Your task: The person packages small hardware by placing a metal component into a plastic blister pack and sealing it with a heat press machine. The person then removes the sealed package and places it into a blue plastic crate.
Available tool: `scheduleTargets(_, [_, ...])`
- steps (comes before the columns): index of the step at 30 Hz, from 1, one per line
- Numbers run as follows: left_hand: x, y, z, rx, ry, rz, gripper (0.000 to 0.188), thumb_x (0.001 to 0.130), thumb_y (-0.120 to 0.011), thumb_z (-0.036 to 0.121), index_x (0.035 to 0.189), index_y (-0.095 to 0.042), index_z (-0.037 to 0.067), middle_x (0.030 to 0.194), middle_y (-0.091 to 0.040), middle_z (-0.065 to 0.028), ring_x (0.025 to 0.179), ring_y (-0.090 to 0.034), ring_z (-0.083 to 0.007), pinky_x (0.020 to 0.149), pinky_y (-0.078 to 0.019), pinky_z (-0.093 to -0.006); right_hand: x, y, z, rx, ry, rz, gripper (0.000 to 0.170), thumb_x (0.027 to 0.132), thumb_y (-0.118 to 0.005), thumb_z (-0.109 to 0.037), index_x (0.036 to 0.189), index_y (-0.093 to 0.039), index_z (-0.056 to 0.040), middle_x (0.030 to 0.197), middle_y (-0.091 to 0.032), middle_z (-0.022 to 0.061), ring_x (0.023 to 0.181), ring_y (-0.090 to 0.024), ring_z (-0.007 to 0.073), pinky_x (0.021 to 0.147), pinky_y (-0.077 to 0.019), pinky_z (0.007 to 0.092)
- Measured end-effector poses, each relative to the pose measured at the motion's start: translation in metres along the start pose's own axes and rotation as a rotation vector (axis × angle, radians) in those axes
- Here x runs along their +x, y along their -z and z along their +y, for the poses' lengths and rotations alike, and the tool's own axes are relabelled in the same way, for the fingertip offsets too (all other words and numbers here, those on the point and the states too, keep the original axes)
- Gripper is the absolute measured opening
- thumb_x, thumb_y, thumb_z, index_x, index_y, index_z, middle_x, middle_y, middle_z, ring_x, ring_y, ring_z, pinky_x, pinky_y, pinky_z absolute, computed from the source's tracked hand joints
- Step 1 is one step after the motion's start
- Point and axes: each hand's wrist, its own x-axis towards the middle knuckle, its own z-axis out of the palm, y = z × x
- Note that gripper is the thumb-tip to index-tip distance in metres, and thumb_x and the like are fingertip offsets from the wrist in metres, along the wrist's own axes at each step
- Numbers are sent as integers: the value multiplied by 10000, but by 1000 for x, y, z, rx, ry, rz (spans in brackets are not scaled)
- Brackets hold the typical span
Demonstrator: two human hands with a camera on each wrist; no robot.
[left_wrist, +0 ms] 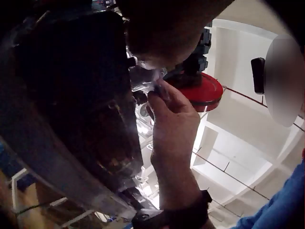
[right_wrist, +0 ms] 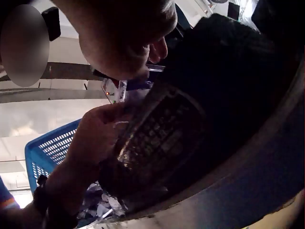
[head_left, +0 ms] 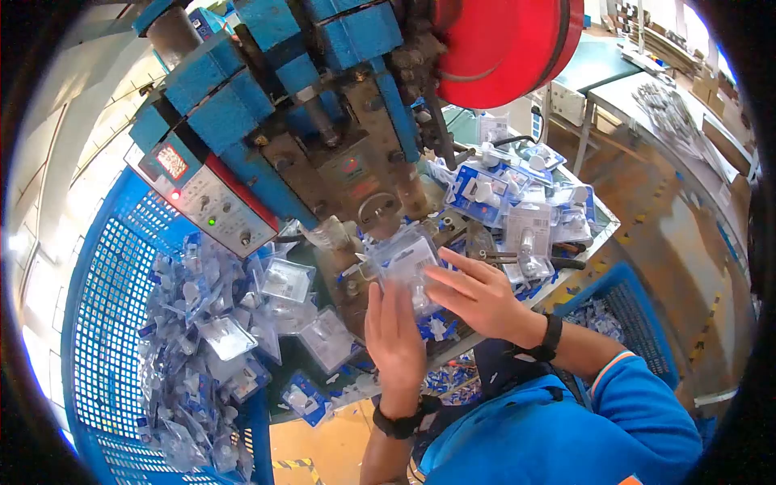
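Both hands are at a clear plastic blister pack (head_left: 408, 263) with a printed card, directly in front of the press's lower tooling. The left hand (head_left: 396, 335) holds the pack's near left edge, its fingers blurred in the head view. At the right edge, the right hand (head_left: 481, 299) grips the pack with its fingers stretched along it. In the left wrist view, the right hand (left_wrist: 174, 124) pinches the pack between thumb and fingers. The right wrist view shows the left hand (right_wrist: 93, 138) at the pack's other side, its fingertips in shadow.
A blue press (head_left: 323, 105) with a red wheel (head_left: 501, 48) rises over the hands. Its control box (head_left: 214, 202) has lit lamps. A blue basket (head_left: 105, 267) at left holds many packs; more packs (head_left: 529, 234) are piled at right. Another basket (head_left: 647, 323) stands low at right.
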Motion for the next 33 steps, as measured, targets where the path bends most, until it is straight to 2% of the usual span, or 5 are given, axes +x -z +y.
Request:
scheduleTargets(5, [-24, 15, 25, -495, 414, 164, 232, 905, -551, -32, 1114, -650, -54, 1306, -594, -163, 1196, -590, -306, 979, -491, -406, 18, 23, -29, 438, -371, 277, 442, 830, -703, -71, 1256, -593, -27, 1277, -610, 125, 1157, -612, 272, 888, -539, 360])
scheduleTargets(6, [-27, 30, 36, -786, 936, 20, 230, 975, -500, 17, 1162, -627, -25, 1278, -610, -139, 1176, -598, -272, 954, -505, -377, 22, 23, -36, 570, -563, 379, 479, 847, -702, -65, 1301, -558, -19, 1265, -617, 132, 1125, -634, 258, 875, -542, 346])
scheduleTargets(9, [-39, 26, 51, -1842, 990, 280, 240, 990, -518, 57, 1210, -599, 4, 1168, -641, -91, 1105, -602, -222, 937, -509, -412, 0, 18, -32, 1083, -707, -33, 506, 900, -669, -83, 1358, -475, 7, 1170, -656, 128, 1035, -660, 192, 849, -538, 318])
scheduleTargets(17, [-50, 66, 20, -1685, 853, -139, 891, 852, -625, 634, 1355, -469, -85, 1295, -573, -137, 1176, -565, -248, 984, -455, -367, 5, 55, -28, 993, -643, -271, 398, 916, -614, -30, 1309, -558, -63, 932, -704, 88, 809, -630, 105, 727, -514, 294])
scheduleTargets(33, [-69, 52, 33, -1700, 967, 63, 228, 997, -538, 109, 1177, -634, 9, 1127, -673, -79, 1008, -643, -167, 889, -509, -310, 2, 39, -59, 1200, -775, -279, 329, 901, -645, -3, 1222, -575, -21, 976, -614, 23, 799, -572, 45, 644, -472, 211])
